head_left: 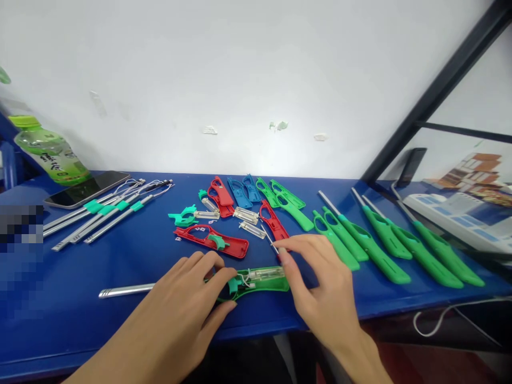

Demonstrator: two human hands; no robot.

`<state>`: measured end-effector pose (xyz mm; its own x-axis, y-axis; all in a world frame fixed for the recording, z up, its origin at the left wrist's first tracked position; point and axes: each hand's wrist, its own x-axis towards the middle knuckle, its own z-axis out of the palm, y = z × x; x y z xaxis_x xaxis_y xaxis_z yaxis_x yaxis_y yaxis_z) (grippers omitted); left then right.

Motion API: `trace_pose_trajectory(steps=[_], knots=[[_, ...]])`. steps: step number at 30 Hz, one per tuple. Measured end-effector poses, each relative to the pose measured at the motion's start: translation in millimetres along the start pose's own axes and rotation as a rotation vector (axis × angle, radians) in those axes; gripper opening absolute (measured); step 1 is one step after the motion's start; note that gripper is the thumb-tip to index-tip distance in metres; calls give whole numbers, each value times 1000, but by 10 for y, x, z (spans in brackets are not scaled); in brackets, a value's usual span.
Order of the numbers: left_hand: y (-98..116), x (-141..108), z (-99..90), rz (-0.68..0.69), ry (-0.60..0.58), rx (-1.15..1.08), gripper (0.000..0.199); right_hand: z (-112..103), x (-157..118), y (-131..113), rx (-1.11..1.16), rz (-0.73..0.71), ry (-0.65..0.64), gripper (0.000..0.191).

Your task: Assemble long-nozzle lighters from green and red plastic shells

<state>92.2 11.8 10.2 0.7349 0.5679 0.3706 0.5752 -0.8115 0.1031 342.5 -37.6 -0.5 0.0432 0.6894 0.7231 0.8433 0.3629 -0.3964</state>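
On the table before me lies an opened green lighter half-shell [276, 284], with a clear fuel tank [266, 273], white wires and a teal trigger [235, 287] inside. Its silver tube [126, 290] points left. My left hand [200, 290] grips the shell around the trigger, with thumb and fingers closed on it. Above the tank end, my right hand [320, 277] pinches a thin pale rod [269, 237] between thumb and index finger; what its lower end is, I cannot tell. Just beyond sits a red half-shell [236, 247] with a teal trigger on it.
Red, blue and green half-shells [294, 210] and loose clear tanks [252, 230] lie at the back. Several silver tubes with wires [106, 216], a phone [88, 188] and a green bottle [52, 152] are left. Closed green lighters [428, 256] lie right, near a black frame [432, 90].
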Motion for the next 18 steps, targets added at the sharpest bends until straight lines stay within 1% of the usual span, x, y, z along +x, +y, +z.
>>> trace_pose_trajectory(steps=[2, 4, 7, 9, 11, 13, 16, 18], knots=[[-4, 4, 13, 23, 29, 21, 24, -82, 32, 158, -172, 38, 44, 20], [1, 9, 23, 37, 58, 28, 24, -213, 47, 364, -302, 96, 45, 23], [21, 24, 16, 54, 83, 28, 23, -451, -4, 661, -450, 189, -49, 30], [32, 41, -2, 59, 87, 23, 25, -581, -84, 792, -529, 255, -128, 31], [35, 59, -21, 59, 89, 16, 30, -654, -173, 855, -597, 322, -181, 29], [23, 73, -34, 52, 106, 13, 33, -667, -238, 865, -657, 375, -210, 29], [-25, 75, -41, 32, 142, 8, 31, -628, -268, 814, -728, 421, -228, 33], [-71, 63, -43, 25, 157, 8, 29, -599, -259, 745, -760, 439, -235, 31]])
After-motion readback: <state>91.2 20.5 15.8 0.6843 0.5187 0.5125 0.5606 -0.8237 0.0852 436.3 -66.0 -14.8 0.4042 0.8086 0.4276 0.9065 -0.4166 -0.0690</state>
